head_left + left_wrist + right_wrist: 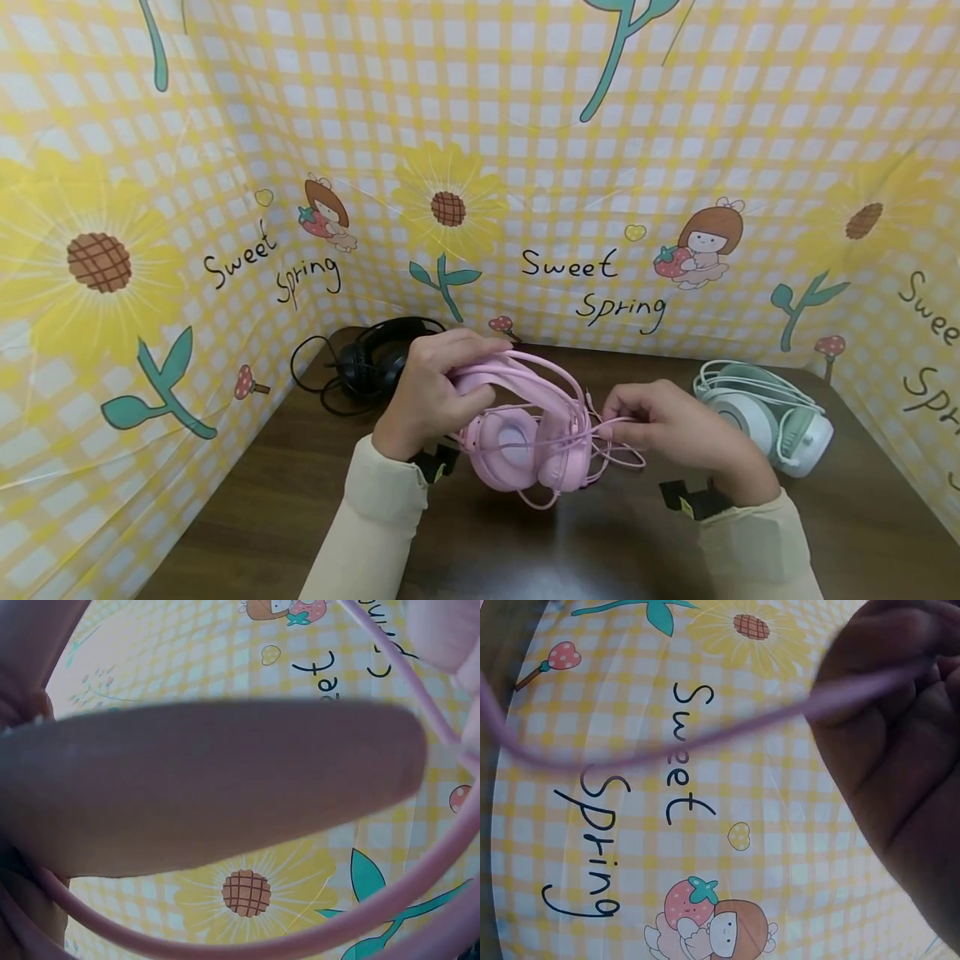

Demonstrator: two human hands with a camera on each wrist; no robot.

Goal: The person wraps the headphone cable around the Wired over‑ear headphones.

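Pink over-ear headphones (504,450) are held above the table by my left hand (442,387), which grips the headband near its top left. Their ear cups hang downward, and a pink cable (618,454) crosses them and loops at their right side. Fingers of my right hand (660,425) pinch that cable just right of the headphones. In the right wrist view the cable (682,746) runs blurred into the curled fingers. The left wrist view shows my thumb (225,784) large across the middle, with the pink headband's thin hoop (247,949) below it.
Black headphones (367,367) with their cable lie at the table's back left. White and green headphones (772,417), cable wrapped round them, lie at the right beside my right wrist. A yellow checked cloth (480,100) walls in the dark wooden table (585,550).
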